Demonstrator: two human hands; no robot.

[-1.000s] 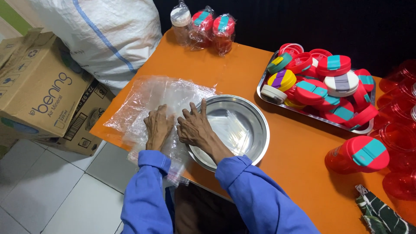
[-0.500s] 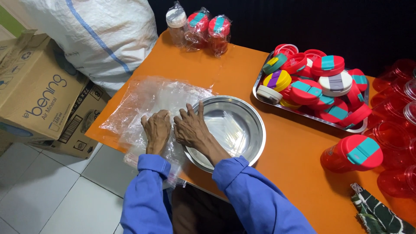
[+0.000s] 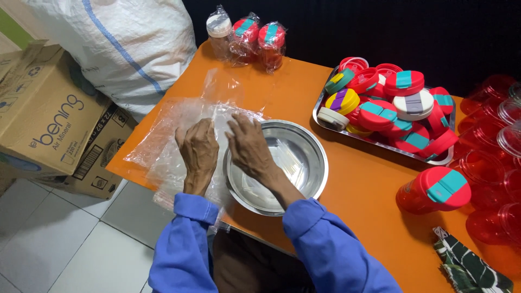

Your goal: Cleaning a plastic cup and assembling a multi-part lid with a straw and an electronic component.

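1. Head view, left of centre in the frame: my left hand [image 3: 198,152] lies flat, palm down and fingers spread, pressing on the stack of clear plastic bags [image 3: 179,141]. It pins the stack and closes on nothing.
2. My right hand [image 3: 251,145] sits just beside it, fingers bent onto the right edge of the same stack where the plastic meets the rim of the steel bowl [image 3: 309,149]. Whether the fingertips have pinched a single sheet I cannot tell; the film is too clear to read.
3. The bags lie on the left end of the orange table [image 3: 304,92], their lower-left corner hanging past the table edge. I judge them very light, limp and slick, likely to cling together and slide as a pack. The best hold looks like a pinch at a free top edge or corner, with my other palm keeping the rest down.
4. The bowl touches the stack on its right and holds only a few thin clear strips.
5. Further out, at the upper right, a metal tray [image 3: 380,146] is piled with red lids. A red jar [image 3: 434,190] lies on its side below it.
6. Three wrapped jars [image 3: 247,35] stand at the top. A cardboard box [image 3: 43,119] sits at the far left.
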